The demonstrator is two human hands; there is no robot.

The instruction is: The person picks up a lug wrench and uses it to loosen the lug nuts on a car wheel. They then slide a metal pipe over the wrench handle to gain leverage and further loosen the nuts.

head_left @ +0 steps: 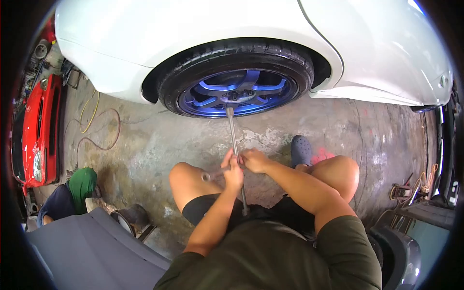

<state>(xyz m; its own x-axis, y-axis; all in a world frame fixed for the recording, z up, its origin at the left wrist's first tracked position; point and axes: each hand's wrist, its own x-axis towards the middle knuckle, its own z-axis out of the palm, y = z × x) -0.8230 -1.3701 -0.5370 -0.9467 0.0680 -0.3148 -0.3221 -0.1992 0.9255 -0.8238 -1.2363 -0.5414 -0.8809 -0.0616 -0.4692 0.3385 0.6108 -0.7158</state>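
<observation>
- At the far left stands a glossy red car body (39, 128), seen end-on, with yellow and reddish hoses (96, 126) looped on the stained concrete floor (159, 145) beside it.
- Below that, another person crouches low, wearing a green head covering (82, 183) and a dark top; their hands are out of sight.
- A flat grey panel (92, 251) fills the lower left corner, with a round dark stool or drum (131, 217) at its edge.
- The person's bare left knee (186, 179) is raised, and the left hand (234, 173) is curled tight around the crossing of a long steel cross-shaped wheel wrench (235, 145), its short side arm poking out towards that knee.
- The wrench's shaft runs from between the person's legs up to the hub of the blue spoked alloy wheel (237, 93), where its far end sits at the centre.
- The wheel carries a black tyre (237, 54) and sits under the arch of a white car (203, 24) that spans the top of the view.
- The right hand (256, 160) grips the same wrench just beside the left, fingers closed round it, the two hands touching.
- Right of the hands, a grey-blue perforated clog (301, 150) rests on the floor, next to a pink paint mark.
- At the far right edge lies a tangle of metal tools and cord (411, 189).
</observation>
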